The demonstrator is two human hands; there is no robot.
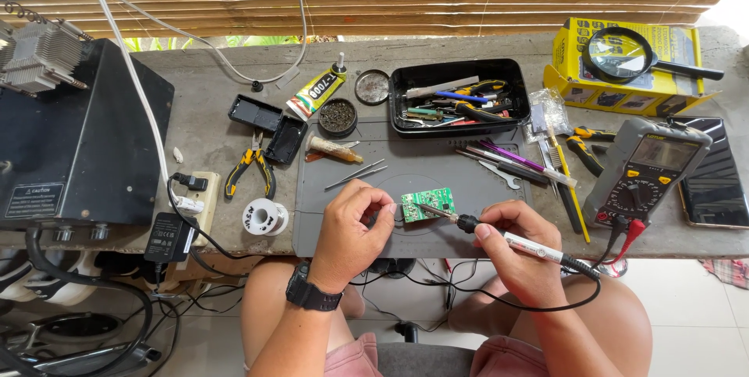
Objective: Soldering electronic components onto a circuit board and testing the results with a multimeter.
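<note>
Left hand (353, 229) is curled, fingertips pressed on the left edge of a small green circuit board (428, 204), which is lying on the grey work mat (328, 225) near its front centre. Right hand (519, 248) is closed round a soldering iron (499, 236), pen-style; tip is laid on the board's right part. A multimeter (650, 174) is set to the right, pliers (250, 170) and solder spool (264, 217) to the left.

Single head-worn view, looking steeply down over a workbench (234, 119) — close, hands at lower centre
</note>
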